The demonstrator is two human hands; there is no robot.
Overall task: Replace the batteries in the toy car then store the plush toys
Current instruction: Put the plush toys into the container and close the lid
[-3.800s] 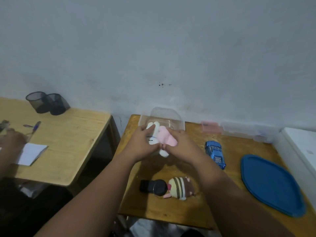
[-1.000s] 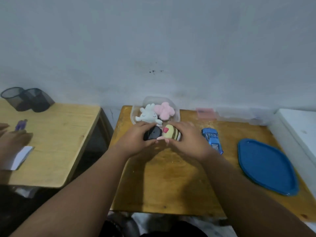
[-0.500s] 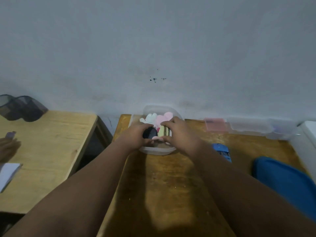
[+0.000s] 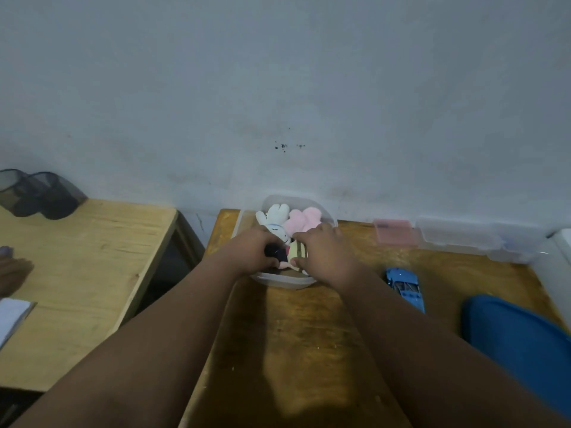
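Two hands meet over one soft toy: the left hand (image 4: 247, 253) curls its fingers round the dark, rounded end, and the right hand (image 4: 321, 254) pinches the cream-and-brown striped body between thumb and bent fingers. This striped plush (image 4: 298, 251) sits low inside a clear plastic tub (image 4: 278, 281), near its front wall. Behind it in the same tub lie a white plush (image 4: 275, 220) with long ears and a fluffy pink plush (image 4: 304, 222), side by side and touching. The tub has rounded corners and stands at the back of a worn wooden table (image 4: 293, 335), close to the wall. Just right of the right wrist a blue toy car (image 4: 404, 287) rests on the tabletop, outside the tub. Farther right lies a smooth, oval blue lid (image 4: 519, 338). Along the wall stand a pink-topped box (image 4: 394, 231) and clear plastic boxes (image 4: 463, 237); what they hold cannot be told. On a paler desk (image 4: 86, 273) to the left, two dark mesh cups (image 4: 40, 194) stand together.
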